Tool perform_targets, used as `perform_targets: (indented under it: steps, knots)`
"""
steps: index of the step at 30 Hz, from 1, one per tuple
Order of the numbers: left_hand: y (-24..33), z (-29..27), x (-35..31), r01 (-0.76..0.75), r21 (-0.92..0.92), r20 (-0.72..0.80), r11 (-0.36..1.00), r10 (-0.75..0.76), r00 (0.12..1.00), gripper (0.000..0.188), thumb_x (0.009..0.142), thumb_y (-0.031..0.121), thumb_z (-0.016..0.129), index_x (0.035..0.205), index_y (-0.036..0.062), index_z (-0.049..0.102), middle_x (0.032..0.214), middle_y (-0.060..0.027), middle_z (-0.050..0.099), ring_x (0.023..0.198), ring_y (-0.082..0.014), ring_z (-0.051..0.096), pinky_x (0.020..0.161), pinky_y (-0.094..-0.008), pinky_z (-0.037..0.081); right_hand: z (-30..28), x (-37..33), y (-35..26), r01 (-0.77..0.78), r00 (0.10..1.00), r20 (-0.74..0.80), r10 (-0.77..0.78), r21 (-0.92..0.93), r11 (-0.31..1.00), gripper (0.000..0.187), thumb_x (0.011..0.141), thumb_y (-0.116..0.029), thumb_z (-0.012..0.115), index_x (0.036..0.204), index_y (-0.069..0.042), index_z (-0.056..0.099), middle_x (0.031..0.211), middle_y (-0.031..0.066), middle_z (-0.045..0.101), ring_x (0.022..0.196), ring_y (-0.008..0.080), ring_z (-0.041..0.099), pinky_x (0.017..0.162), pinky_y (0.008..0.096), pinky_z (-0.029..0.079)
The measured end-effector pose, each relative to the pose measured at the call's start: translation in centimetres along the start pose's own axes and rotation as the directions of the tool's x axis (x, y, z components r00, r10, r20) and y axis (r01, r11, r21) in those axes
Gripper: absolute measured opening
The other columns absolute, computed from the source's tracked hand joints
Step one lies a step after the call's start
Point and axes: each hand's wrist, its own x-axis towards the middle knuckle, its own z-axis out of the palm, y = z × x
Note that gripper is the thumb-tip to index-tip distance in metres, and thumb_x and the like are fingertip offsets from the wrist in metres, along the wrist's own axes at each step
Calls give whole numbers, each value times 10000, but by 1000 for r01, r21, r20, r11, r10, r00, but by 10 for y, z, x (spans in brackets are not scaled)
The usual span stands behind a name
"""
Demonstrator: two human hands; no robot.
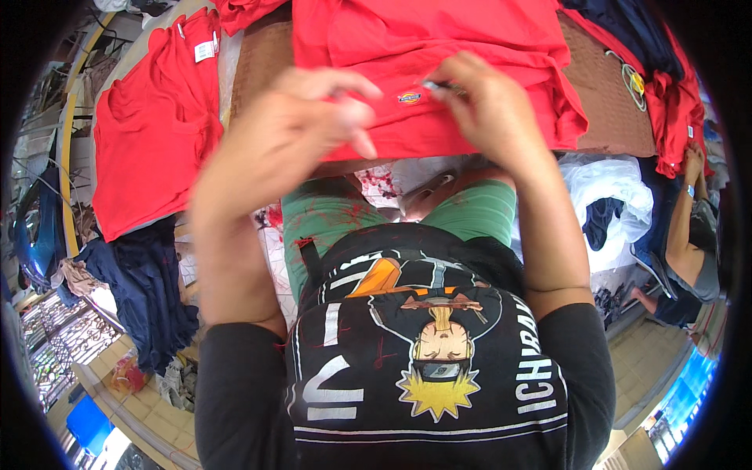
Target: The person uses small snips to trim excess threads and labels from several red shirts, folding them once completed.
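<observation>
A red garment (pixel 439 43) lies across the brown padded surface before me, with a small colored patch (pixel 409 99) sewn near its front edge. Over the left side of that cloth hovers my left hand (pixel 325 110), somewhat blurred, its fingers apart and no object visible in them. My right hand (pixel 484 98) is closed just right of the patch. Between its thumb and fingers sticks out the tip of a small silver-and-dark metal tool (pixel 431 84); the rest is hidden in the grip, so its exact kind does not show.
Another red garment (pixel 160 125) with a white tag hangs at left, above dark blue cloth (pixel 145 290). At right are a yellow-and-white corded item (pixel 633 82), more red cloth (pixel 677 117) and a white plastic bag (pixel 607 192). Another person's arm (pixel 685 215) reaches in at far right.
</observation>
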Motion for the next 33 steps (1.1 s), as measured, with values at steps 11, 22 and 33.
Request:
perform_targets:
  steps: [11,22,33]
  knots:
    - [4,-32,-3,-97,-76,-379,992,61,923,97,922,61,601,909,2,677,982,-56,673,901,-108,591,816,-251,435,-63,-14,-2,-235,898,-284,337,337,912,251,890,-140,671,1127,-63,641,893,25,650,706,72,543,606,224,447]
    - [-4,-8,-5,-53,-237,-316,970,-25,948,232,857,132,690,1051,5,678,1092,-82,670,1042,-173,601,933,-300,438,-82,-37,15,-120,853,-435,289,375,919,257,866,-117,700,1106,-37,651,906,25,678,757,73,544,712,235,462]
    - [-7,10,-29,358,-330,294,873,-265,918,179,886,160,664,968,10,717,863,-45,719,779,-102,642,743,-259,512,-76,-44,11,-110,875,-414,250,333,937,278,874,-120,692,1139,-48,646,899,16,655,771,71,558,699,213,448]
